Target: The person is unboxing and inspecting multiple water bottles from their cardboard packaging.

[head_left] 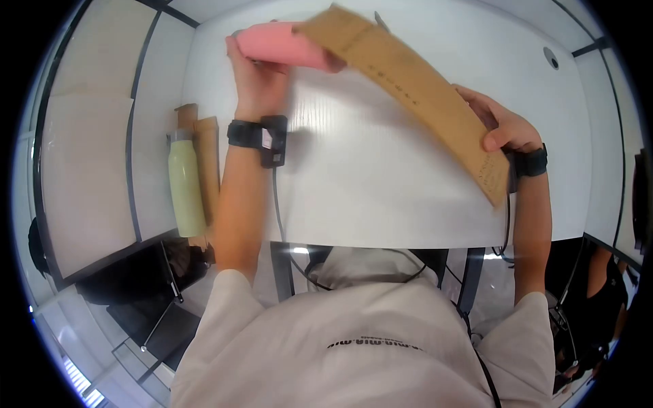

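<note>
My left hand (262,81) is wrapped round a pink bottle (289,46) that lies level over the far left of the table. The bottle's left end is at my fingers. Its right part overlaps the upper end of a long brown cardboard box (401,88). That box slants down to the right, with small dark print along its side. My right hand (507,126) grips the box near its lower end, thumb on the facing side and fingers behind it. Both the bottle and the box's upper end are slightly blurred.
A pale green bottle (185,183) and another brown cardboard box (207,156) are at the table's left edge. The white table (381,190) has a round cable hole (551,58) at the back right. Wrist devices trail cables, and partitions enclose the sides.
</note>
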Available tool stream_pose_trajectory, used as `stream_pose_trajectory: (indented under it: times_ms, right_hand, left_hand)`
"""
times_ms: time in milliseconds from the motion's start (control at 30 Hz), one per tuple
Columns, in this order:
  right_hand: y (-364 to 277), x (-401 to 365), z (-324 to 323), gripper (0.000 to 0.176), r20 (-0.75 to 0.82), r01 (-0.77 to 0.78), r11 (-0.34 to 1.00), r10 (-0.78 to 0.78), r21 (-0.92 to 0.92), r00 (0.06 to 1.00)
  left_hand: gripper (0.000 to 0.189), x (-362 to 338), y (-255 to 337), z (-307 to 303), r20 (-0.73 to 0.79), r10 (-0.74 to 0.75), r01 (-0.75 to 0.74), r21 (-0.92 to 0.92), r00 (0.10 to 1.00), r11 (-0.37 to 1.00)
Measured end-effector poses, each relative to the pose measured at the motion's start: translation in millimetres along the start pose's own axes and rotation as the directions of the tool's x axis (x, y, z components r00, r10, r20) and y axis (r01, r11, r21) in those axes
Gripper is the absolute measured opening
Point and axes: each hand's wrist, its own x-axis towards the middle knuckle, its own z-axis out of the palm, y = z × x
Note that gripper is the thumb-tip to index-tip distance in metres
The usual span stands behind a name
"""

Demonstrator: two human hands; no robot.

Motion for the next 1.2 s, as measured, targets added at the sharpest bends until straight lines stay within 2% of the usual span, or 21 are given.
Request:
stream_pose_trajectory:
  times_ms: [67, 100, 133, 167, 200, 267, 300, 433, 467, 533, 633, 667, 700, 733, 767, 867, 933, 1000, 1033, 1133, 1200]
  right_hand:
    - [-14.8, 6.1, 17.4, 0.08, -0.122, 0.095, 0.981, -0.116, -0.171, 0.986]
    - [-14.7, 10.5, 23.4, 0.074, -0.199, 0.109, 0.991, -0.123, -0.08, 0.972]
    - [-14.3, 15.1, 26.6, 0.068, -0.274, 0.134, 0.991, -0.127, 0.006, 0.953]
    - [-9.4, 18.8, 28.9, 0.058, -0.364, 0.151, 0.989, -0.137, 0.009, 0.921]
    - [-4.7, 22.1, 32.7, 0.058, -0.361, 0.148, 0.989, -0.136, 0.008, 0.923]
    - [-1.3, 28.3, 40.9, 0.054, -0.517, 0.094, 0.992, -0.122, -0.079, 0.847]
    - [-8.3, 26.1, 51.8, 0.056, -0.521, 0.072, 0.997, -0.049, 0.024, 0.852]
    - [-3.3, 28.9, 70.2, 0.065, -0.466, 0.102, 0.987, -0.033, 0.125, 0.884]
    - [-1.3, 30.5, 66.7, 0.065, -0.412, 0.149, 0.978, -0.076, 0.148, 0.908]
    - [1.0, 32.1, 68.3, 0.06, -0.444, 0.17, 0.967, -0.07, 0.19, 0.894]
    - [9.2, 31.8, 49.4, 0.055, -0.38, 0.253, 0.92, -0.128, 0.3, 0.916]
    - [-11.3, 31.6, 71.4, 0.046, -0.514, 0.231, 0.868, 0.032, 0.44, 0.857]
    - [2.8, 29.2, 51.0, 0.039, -0.266, 0.261, 0.77, -0.123, 0.582, 0.956]
    - [17.0, 27.1, 30.1, 0.035, -0.018, 0.228, 0.659, -0.309, 0.717, 0.951]
    - [12.7, 29.2, 32.6, 0.03, -0.027, 0.196, 0.61, -0.275, 0.768, 0.961]
    - [15.6, 31.0, 35.4, 0.032, -0.022, 0.18, 0.529, -0.292, 0.829, 0.956]
    - [20.1, 32.5, 31.1, 0.047, -0.037, 0.159, 0.549, -0.225, 0.82, 0.974]
    - [2.4, 28.6, 51.6, 0.056, -0.155, 0.174, 0.61, -0.085, 0.773, 0.984]
    - [1.9, 32.3, 55.5, 0.056, -0.149, 0.167, 0.613, -0.081, 0.772, 0.986]
    - [14.3, 41.6, 52.1, 0.076, -0.159, 0.187, 0.765, -0.112, 0.616, 0.981]
    - [2.8, 45.9, 67.9, 0.085, -0.388, 0.196, 0.839, 0.019, 0.507, 0.922]
  left_hand:
    - [0.057, -0.4, 8.4, -7.0, -0.197, -0.109, 0.081, -0.144, 0.974, 0.986]
    - [0.052, -7.7, 14.3, -4.7, -0.22, -0.169, 0.124, -0.203, 0.961, 0.971]
    - [0.051, -0.7, 11.8, -44.2, 0.245, -0.256, 0.34, -0.42, 0.935, 0.842]
    - [0.051, -2.1, 10.9, -36.7, 0.227, -0.26, 0.332, -0.384, 0.938, 0.862]
    - [0.05, -8.1, 8.5, -24.2, 0.205, -0.269, 0.327, -0.348, 0.941, 0.879]
    - [0.049, -23.2, 9.2, 1.9, 0.145, -0.307, 0.338, -0.302, 0.941, 0.891]
    - [0.048, -29.7, 9.3, 13.6, 0.083, -0.346, 0.356, -0.254, 0.934, 0.899]
    - [0.05, -44.6, 3.4, 36.9, -0.025, -0.443, 0.432, -0.177, 0.896, 0.884]
    - [0.046, -47.9, 4.2, 41.0, -0.008, -0.454, 0.445, -0.181, 0.891, 0.877]
    - [0.043, -49.3, 7.4, 51.8, -0.05, -0.452, 0.432, -0.218, 0.891, 0.875]
    - [0.041, -44.2, 2.2, 40.2, 0.031, -0.422, 0.418, -0.222, 0.906, 0.881]
    - [0.041, -42.6, 0.1, 40.9, 0.0, -0.402, 0.392, -0.219, 0.916, 0.893]
    - [0.041, -41.4, -0.2, 41.1, 0.003, -0.397, 0.388, -0.217, 0.918, 0.896]
    - [0.041, -40.8, 0.3, 41.1, 0.003, -0.393, 0.385, -0.214, 0.919, 0.898]
    - [0.042, -41.3, 2.1, 39.0, 0.077, -0.415, 0.421, -0.216, 0.907, 0.881]
    - [0.043, -38.5, 0.2, 38.2, 0.03, -0.39, 0.39, -0.144, 0.92, 0.909]
    - [0.044, -38.8, -0.9, 37.7, 0.02, -0.38, 0.379, -0.122, 0.925, 0.917]
    - [0.044, -39.6, 0.0, 38.5, -0.002, -0.399, 0.396, -0.109, 0.917, 0.912]
    - [0.044, -39.0, -1.5, 36.2, -0.007, -0.395, 0.392, -0.114, 0.919, 0.913]
    - [0.044, -39.0, -4.2, 33.1, 0.033, -0.381, 0.383, -0.054, 0.924, 0.922]
    - [0.045, -38.6, -3.5, 35.7, 0.016, -0.384, 0.385, -0.043, 0.923, 0.922]
